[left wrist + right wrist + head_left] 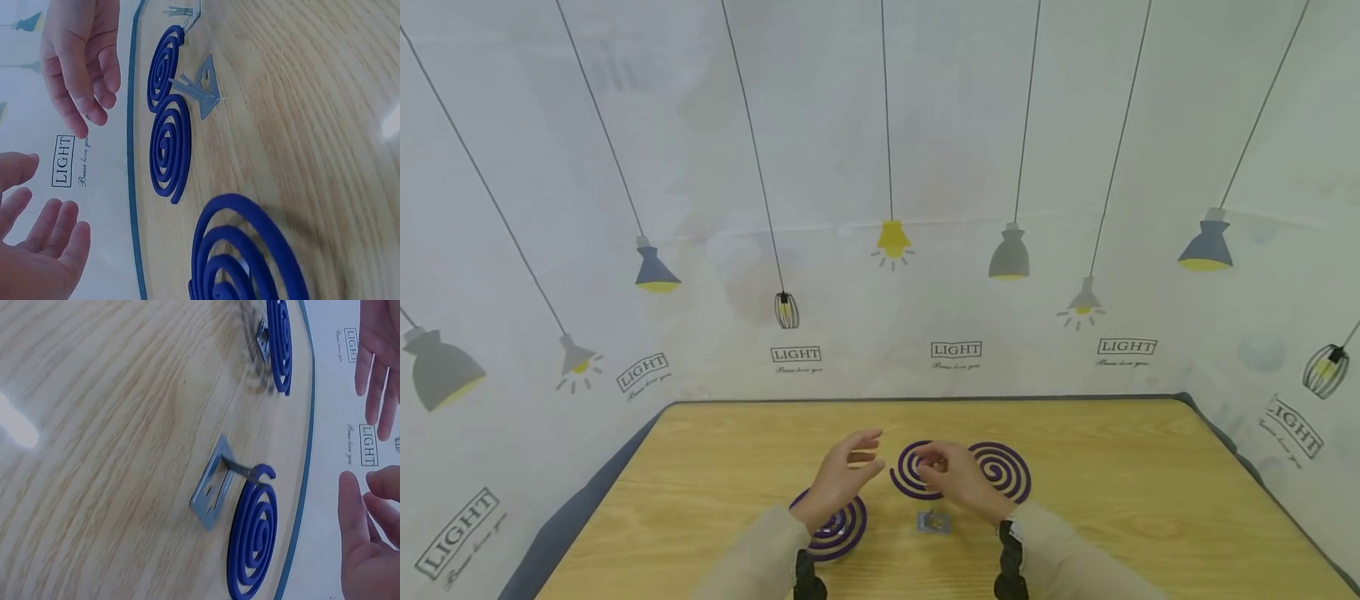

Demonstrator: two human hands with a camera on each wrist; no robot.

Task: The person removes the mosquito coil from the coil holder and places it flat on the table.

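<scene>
My left hand (842,477) hovers over the left mosquito coil (862,523), fingers loosely bent and holding nothing. In the right wrist view a metal stand (262,340) shows beside that coil, which casts a spiral shadow on the table. My right hand (958,479) hangs above the middle coil (917,495) and the right coil (996,472), covering part of both. Its thumb and fingers are gently curved, with nothing between them. A small metal stand (933,522) with a raised prong lies just nearer than the middle coil.
The wooden table (700,483) reaches back to a pale wall sheet (850,150) printed with hanging lamps. Another metal stand (192,19) sits near the right coil. Dark bands (1011,558) circle both wrists.
</scene>
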